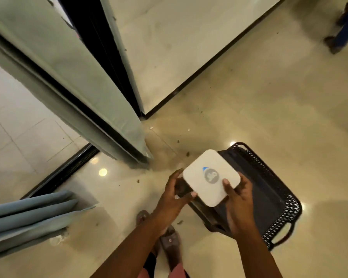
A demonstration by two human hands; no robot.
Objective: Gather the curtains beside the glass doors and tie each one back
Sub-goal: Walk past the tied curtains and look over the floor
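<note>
- Fingers [228, 187] of the right hand [239, 205] are wrapped around the near edge of a white box [211, 177], with the thumb laid across its top.
- Fingers of the left hand [175, 195] are closed on something small and dark [182, 188] at the box's left side; what it is cannot be told.
- Both forearms are reached forward and down from the bottom of the view, the hands meeting over the left part of a black mesh basket [277, 199] that stands on the floor [249, 97].
- The curtains are untouched: one curtain [84, 87] hangs beside the glass door [18, 121], its hem down at the floor just ahead of the hands; another curtain [28, 213] hangs in folds at the lower left, well apart from the hands.
- Neither curtain is seen to be gathered or tied; no tie-back can be made out.
- Judged risk: with both hands taken up, the box could be dropped if one hand is freed in haste, since it is gripped mainly at one edge.
- Judged risk: the basket sits just beside the feet [169, 243], so it could be tripped over on the step toward the curtain.
- Judged risk: loose crumbs [187, 154] on the glossy floor could be trodden under a slipper.
</note>
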